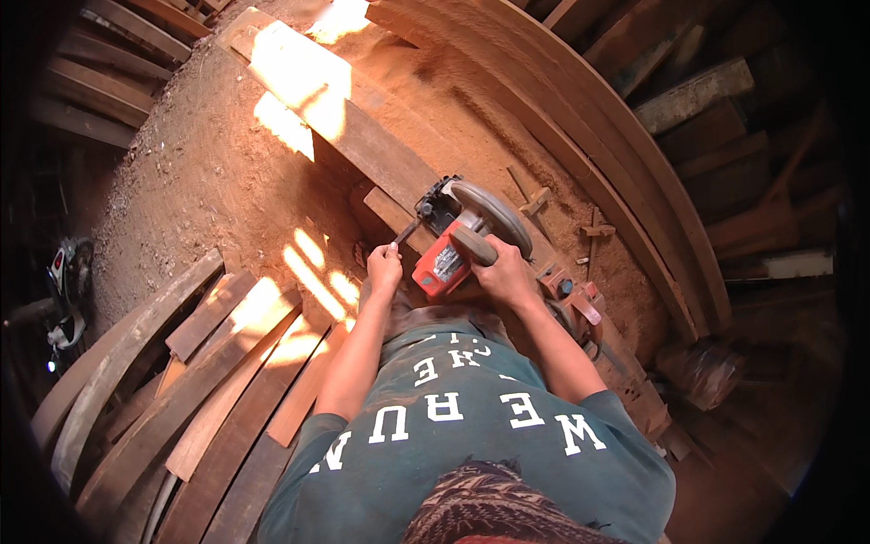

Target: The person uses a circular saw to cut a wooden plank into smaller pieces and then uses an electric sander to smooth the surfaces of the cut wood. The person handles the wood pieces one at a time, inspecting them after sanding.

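A circular saw with a red motor housing and a round grey blade guard rests over a long brown board. My right hand is closed round the dark handle of the saw, beside the guard. To its left, my left hand grips a thin dark rod that reaches toward the front of the saw. A shorter piece of wood lies along the near side of the board. The blade and its contact with the wood are hidden.
Behind my right arm lies a second red tool on the bench wood. Small wooden clamp-like pieces lie in sawdust. Long curved-looking beams run along the right. Stacked planks fill the lower left, and a motorbike stands far left.
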{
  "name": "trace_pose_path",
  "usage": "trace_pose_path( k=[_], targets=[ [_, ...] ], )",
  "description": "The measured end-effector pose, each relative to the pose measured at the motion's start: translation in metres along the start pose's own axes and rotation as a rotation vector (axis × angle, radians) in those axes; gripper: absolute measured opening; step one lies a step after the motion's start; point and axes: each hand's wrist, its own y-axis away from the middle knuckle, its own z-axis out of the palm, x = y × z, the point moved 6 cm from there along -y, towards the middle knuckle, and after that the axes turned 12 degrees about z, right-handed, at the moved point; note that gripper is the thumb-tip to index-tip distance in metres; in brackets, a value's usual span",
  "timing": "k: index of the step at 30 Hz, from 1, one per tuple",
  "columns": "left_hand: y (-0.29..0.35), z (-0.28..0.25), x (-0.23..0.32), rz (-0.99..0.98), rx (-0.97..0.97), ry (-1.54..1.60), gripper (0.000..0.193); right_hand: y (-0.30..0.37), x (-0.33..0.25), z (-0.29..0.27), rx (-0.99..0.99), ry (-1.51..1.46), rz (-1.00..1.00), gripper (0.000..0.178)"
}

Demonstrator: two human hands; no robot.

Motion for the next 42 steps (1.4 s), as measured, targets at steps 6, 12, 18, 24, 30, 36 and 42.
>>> trace_pose_path(
  k=[6,12,18,24,30,36,42],
  targets=[
    [-0.014,-0.002,-0.014,-0.017,0.030,0.005,0.038,-0.009,-0.004,0.008,-0.016,-0.025,-0.016,0.027],
    [-0.025,-0.011,-0.005,-0.003,0.013,0.036,0.040,-0.016,-0.017,0.013,-0.020,-0.014,-0.010,0.028],
    [-0.042,-0.008,-0.020,0.114,0.038,0.041,0.039,-0.021,-0.016,0.018,0.010,-0.014,-0.036,0.031],
    [-0.056,-0.014,-0.021,0.018,0.036,0.070,0.035,-0.030,-0.034,0.023,0.013,0.018,-0.039,0.029],
    [-0.059,-0.014,-0.017,-0.020,0.032,0.041,0.036,-0.032,-0.032,0.025,0.011,0.032,-0.025,0.029],
    [-0.068,-0.021,-0.019,-0.011,0.055,0.056,0.038,-0.037,-0.043,0.031,0.013,0.014,-0.024,0.030],
    [-0.079,-0.027,-0.020,-0.010,0.051,0.052,0.038,-0.044,-0.049,0.037,0.008,0.017,-0.024,0.030]
  ],
)
